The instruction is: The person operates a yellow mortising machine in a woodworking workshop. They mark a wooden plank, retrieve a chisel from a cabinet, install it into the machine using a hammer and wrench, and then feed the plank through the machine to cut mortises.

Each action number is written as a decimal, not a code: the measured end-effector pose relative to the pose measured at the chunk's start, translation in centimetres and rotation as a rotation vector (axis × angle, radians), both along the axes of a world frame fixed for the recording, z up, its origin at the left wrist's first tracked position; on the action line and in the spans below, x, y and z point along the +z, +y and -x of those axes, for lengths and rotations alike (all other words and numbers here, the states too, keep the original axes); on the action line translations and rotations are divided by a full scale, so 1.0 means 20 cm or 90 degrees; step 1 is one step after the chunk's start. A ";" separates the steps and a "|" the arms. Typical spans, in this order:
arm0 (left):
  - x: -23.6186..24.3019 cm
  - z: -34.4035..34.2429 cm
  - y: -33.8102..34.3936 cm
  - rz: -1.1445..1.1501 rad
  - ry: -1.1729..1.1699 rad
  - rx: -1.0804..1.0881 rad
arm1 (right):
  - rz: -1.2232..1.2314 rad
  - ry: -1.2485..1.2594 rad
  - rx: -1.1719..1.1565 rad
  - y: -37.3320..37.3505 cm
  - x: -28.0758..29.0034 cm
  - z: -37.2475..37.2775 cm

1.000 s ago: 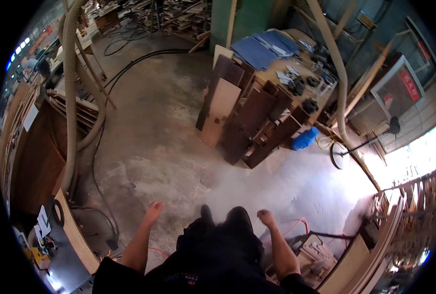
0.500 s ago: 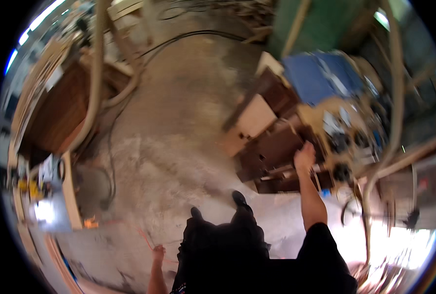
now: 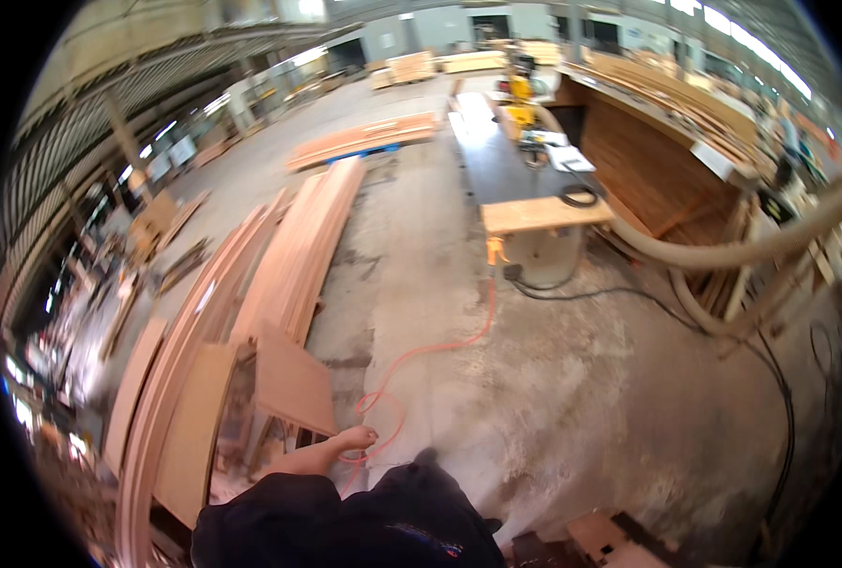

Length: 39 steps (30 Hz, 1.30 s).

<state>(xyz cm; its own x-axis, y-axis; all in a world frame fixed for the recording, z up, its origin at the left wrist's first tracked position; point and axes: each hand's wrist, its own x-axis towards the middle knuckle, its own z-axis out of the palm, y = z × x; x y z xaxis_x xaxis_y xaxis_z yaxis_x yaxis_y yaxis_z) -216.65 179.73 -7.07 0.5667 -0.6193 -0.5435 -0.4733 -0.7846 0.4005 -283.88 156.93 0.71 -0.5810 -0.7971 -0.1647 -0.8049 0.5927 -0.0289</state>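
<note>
1. We see the concrete floor (image 3: 572, 379) filling the view; its far end blurs toward the rim.
2. Long stacked boards (image 3: 298, 256) lie at left, lower ends cut off.
3. A small wooden panel (image 3: 293, 383) leans just beside our left hand.
4. An orange cord (image 3: 430, 350) loops near it.
5. Left hand (image 3: 354, 438) — empty, fingers loosely curled; right hand hidden.

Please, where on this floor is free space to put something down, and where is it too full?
The widest bare patch is the concrete floor between the orange cable and the black cable, below the table saw. Another runs between the long boards and that saw. It is crowded on the left, where boards and panels lie near the left hand.
</note>
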 end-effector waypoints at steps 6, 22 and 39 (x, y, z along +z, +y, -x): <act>-0.09 -0.14 0.11 0.066 0.066 -0.016 | 0.292 0.422 0.413 -0.09 0.56 -1.19; 1.31 -0.97 -0.54 0.734 -0.223 -0.181 | -0.052 -0.260 1.171 -0.13 1.73 -3.55; 1.86 -3.58 -0.83 1.028 -0.437 0.245 | -0.038 -0.752 1.196 -0.81 0.39 -6.31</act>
